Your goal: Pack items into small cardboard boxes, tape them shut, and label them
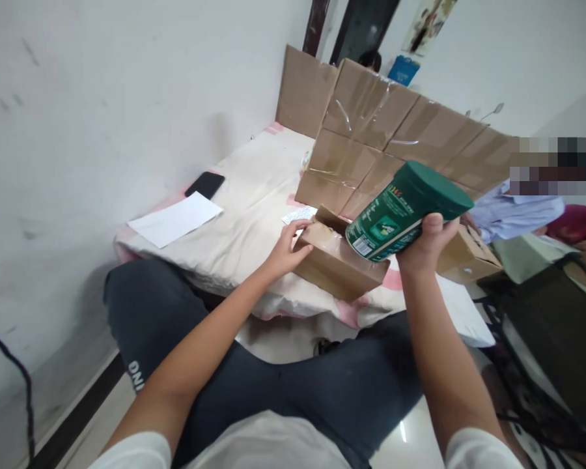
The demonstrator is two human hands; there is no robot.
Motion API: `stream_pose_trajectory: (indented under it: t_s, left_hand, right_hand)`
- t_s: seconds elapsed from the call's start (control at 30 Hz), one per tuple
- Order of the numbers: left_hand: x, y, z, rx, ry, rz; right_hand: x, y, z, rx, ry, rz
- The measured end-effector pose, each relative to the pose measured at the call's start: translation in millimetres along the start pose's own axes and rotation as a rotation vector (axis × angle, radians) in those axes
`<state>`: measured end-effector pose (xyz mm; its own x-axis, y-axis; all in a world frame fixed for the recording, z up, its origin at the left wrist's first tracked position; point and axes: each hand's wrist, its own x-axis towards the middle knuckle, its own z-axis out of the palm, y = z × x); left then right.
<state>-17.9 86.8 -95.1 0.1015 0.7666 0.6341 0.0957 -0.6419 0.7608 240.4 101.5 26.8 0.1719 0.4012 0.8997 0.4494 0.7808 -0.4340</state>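
While a person's right hand (430,242) was wrapped around a green canister (388,218), holding it tilted over a small cardboard box (339,270) at the table's (258,195) near edge, the left hand (290,251), half open, rested its fingers and thumb against the box's left end. A white sheet of paper (176,219) lay by the near left corner, a black phone (206,185) just beyond it along the left edge. Behind the box stood a taped cardboard panel (361,140).
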Motion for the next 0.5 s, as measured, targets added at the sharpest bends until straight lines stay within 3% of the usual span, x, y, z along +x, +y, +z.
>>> stream_pose_trajectory:
  t_s: [0.1,0.2,0.27,0.4,0.5]
  left_hand:
    - [0,-1,7.2,-0.123,0.027,0.039]
    - [-2,6,3.5,-0.168,-0.05,0.143]
    - [-7,10,-1.6,-0.088,-0.081,0.22]
    - [-16,12,-6.6,0.134,-0.027,0.303]
    - [-19,10,-6.8,0.19,-0.029,0.295]
  right_hand:
    - [15,-2,2,0.014,-0.03,-0.018]
    - [25,-5,3,-0.081,-0.123,-0.064]
    - [28,-12,3,-0.168,-0.251,-0.118]
    - [27,-35,1,-0.312,-0.501,-0.254]
    - [23,-57,-1,-0.285,-0.468,-0.295]
